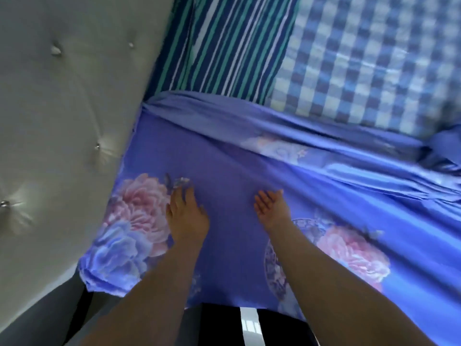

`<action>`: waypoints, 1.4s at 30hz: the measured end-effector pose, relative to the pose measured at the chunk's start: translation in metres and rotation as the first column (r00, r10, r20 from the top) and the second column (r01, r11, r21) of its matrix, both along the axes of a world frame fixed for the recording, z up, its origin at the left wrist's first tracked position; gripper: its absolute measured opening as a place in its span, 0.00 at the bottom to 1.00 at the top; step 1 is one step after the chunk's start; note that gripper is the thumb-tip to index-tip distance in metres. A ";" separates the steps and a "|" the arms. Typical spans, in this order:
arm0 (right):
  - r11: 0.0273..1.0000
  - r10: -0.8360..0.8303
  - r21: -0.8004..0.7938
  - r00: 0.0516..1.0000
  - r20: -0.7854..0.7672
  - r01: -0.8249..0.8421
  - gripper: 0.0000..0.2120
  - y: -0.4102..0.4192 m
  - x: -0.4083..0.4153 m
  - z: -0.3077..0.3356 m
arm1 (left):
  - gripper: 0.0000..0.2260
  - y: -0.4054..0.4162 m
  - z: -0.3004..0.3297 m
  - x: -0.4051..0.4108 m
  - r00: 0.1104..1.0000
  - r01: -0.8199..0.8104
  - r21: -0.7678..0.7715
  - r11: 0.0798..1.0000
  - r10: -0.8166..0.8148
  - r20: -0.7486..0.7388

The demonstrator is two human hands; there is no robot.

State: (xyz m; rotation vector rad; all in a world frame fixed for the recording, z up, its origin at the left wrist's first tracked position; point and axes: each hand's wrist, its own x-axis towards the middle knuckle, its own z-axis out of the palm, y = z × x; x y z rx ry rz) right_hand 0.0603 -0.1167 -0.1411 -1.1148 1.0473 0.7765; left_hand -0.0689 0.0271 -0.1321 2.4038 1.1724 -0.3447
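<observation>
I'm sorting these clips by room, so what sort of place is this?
Most likely a bedroom: a blue floral sheet is spread out against a pale button-tufted headboard, with a striped pillow and a checked cloth lying beyond it.

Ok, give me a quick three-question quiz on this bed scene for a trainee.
1. True or false: the left hand and right hand clench the sheet in fists.
2. Beyond the sheet, which cloth lies nearest the headboard? A) striped B) checked C) plain white
3. Fill in: the left hand lies beside a pink ____ print.
Key: 1 false, both hands lie on it with straight fingers; 2 A, the striped cloth; 3 flower.
</observation>
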 end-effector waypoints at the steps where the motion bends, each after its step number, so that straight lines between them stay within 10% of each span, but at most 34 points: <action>1: 0.996 -0.074 -0.057 0.997 0.018 0.075 0.15 -0.026 0.014 0.000 | 0.25 -0.012 0.003 0.020 0.999 0.042 -0.017 0.999 -0.042 0.012; 8: 0.854 -0.188 -0.435 0.948 0.257 0.287 0.06 -0.199 0.112 0.007 | 0.18 -0.131 0.018 0.135 0.916 0.385 -0.083 0.919 -0.370 0.155; 17: 0.405 0.201 -0.906 0.955 0.216 0.120 0.35 -0.386 0.237 0.030 | 0.15 -0.303 0.015 0.230 0.813 0.572 -0.050 0.819 -0.558 0.166; 24: 0.628 0.176 -0.764 0.929 0.326 0.150 0.21 -0.463 0.317 0.038 | 0.22 -0.395 0.017 0.283 0.746 0.654 -0.243 0.716 -0.664 0.052; 31: 0.591 0.657 -0.789 0.669 0.347 -0.171 0.12 -0.478 0.369 0.114 | 0.34 -0.450 0.036 0.341 0.652 0.752 -0.247 0.611 -0.746 0.137; 36: 0.925 0.366 -0.228 0.551 0.750 -0.304 0.31 -0.470 0.389 0.155 | 0.08 -0.454 0.046 0.389 0.725 0.682 0.019 0.731 -0.680 0.110; 40: 0.820 0.442 -0.573 0.631 0.638 0.004 0.21 -0.453 0.355 0.118 | 0.08 -0.444 0.048 0.409 0.867 0.473 -0.128 0.872 -0.435 0.243; 42: 0.620 0.691 -0.753 0.609 0.390 -0.221 0.25 -0.447 0.321 0.083 | 0.06 -0.441 0.050 0.414 0.902 0.388 -0.221 0.895 -0.319 0.289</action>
